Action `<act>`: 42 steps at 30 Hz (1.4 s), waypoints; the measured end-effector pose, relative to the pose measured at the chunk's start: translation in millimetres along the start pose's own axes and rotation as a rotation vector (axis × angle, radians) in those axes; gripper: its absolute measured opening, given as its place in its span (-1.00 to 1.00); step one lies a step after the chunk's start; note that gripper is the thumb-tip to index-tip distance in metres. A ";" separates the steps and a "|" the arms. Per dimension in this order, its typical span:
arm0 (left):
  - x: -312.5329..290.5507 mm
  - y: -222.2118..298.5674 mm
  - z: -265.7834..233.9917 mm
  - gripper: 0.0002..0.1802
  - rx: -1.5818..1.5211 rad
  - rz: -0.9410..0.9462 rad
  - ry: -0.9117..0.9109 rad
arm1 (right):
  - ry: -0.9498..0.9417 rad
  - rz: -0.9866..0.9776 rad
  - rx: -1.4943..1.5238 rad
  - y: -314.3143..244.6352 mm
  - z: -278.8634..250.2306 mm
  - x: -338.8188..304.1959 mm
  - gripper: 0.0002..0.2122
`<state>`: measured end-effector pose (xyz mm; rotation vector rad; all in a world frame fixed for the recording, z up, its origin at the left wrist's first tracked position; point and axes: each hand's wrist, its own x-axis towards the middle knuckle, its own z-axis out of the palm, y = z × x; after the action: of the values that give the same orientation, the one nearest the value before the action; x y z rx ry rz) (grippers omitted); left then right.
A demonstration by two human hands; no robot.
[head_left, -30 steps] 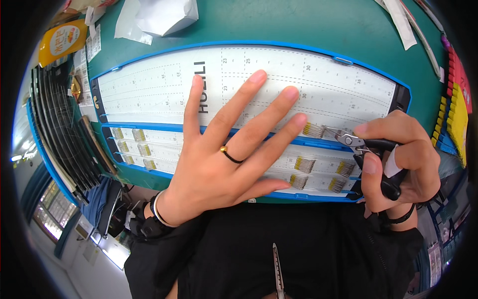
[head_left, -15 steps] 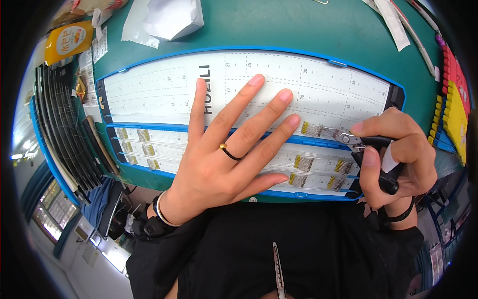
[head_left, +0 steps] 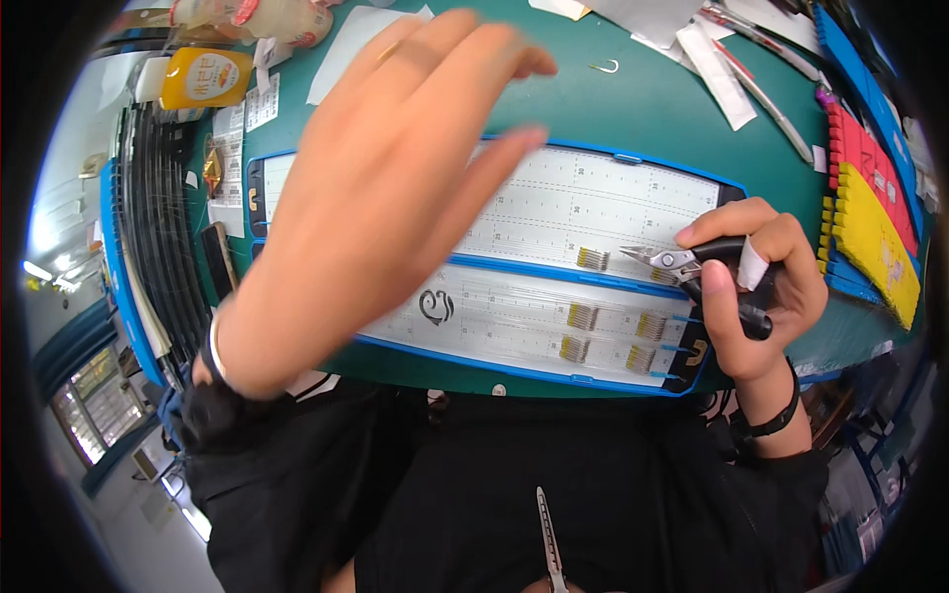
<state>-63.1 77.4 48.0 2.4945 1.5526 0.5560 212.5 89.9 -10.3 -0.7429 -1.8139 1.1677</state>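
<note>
My right hand (head_left: 776, 287) grips a pair of small pliers (head_left: 672, 261) with black handles and a pointed metal nose. A bit of white tape is wrapped on one of its fingers. The pliers' tip is just above the open blue-rimmed case (head_left: 514, 217), beside a row of fine yellow-ended wire pieces (head_left: 593, 259). Further bundles (head_left: 581, 316) lie in the case's near half. My left hand (head_left: 386, 178), slightly blurred, is raised over the case's left side and hides much of it. Its thumb is apart from the half-bent fingers, with nothing seen between them.
On the green mat, a fish hook (head_left: 606, 67) lies beyond the case. A yellow bottle (head_left: 208, 77) and a row of black strips (head_left: 163, 237) are on the left. Pens (head_left: 766, 94) and a white wrapper (head_left: 717, 79) lie far right, near red and yellow toothed pieces (head_left: 875, 237).
My left hand has lifted off the case and moved away from me, its fingers now bent. My right hand keeps the pliers near the wire pieces. The view has shifted.
</note>
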 end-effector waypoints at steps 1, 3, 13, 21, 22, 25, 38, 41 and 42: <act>10.5 -3.1 1.6 -0.70 0.063 0.018 0.004 | -0.001 -0.022 0.024 -3.9 2.0 2.7 -0.77; 31.5 -12.2 24.1 -0.81 0.153 0.071 0.016 | 0.001 -0.003 0.041 -8.8 -0.1 2.1 -0.78; 42.8 -24.2 73.5 -0.89 0.076 0.080 0.079 | 0.134 0.179 0.054 -9.7 -30.8 -28.3 -0.79; 8.7 45.0 32.4 -0.84 -0.538 -0.021 -0.141 | 0.091 0.119 0.228 -10.2 -34.5 -22.4 -0.77; 5.3 47.4 34.4 -0.76 -0.571 -0.017 -0.144 | 0.083 0.128 0.234 -9.3 -35.0 -24.3 -0.74; -2.8 53.6 39.9 -0.74 -0.594 -0.016 -0.109 | 0.070 0.135 0.233 -7.1 -33.8 -25.6 -0.72; -9.2 53.9 56.4 -0.64 -0.594 0.135 0.054 | 0.018 0.105 0.218 -0.6 -34.0 -27.2 -0.69; -11.5 53.2 60.1 -0.63 -0.574 0.146 0.090 | 0.035 0.063 0.237 6.4 -31.6 -27.3 -0.68; -11.3 53.4 60.6 -0.63 -0.573 0.151 0.100 | 0.028 0.058 0.222 6.9 -31.4 -27.1 -0.68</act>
<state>0.4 47.3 6.7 2.1655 1.0370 0.9978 253.3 83.9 -18.5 -0.6830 -1.6164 1.3638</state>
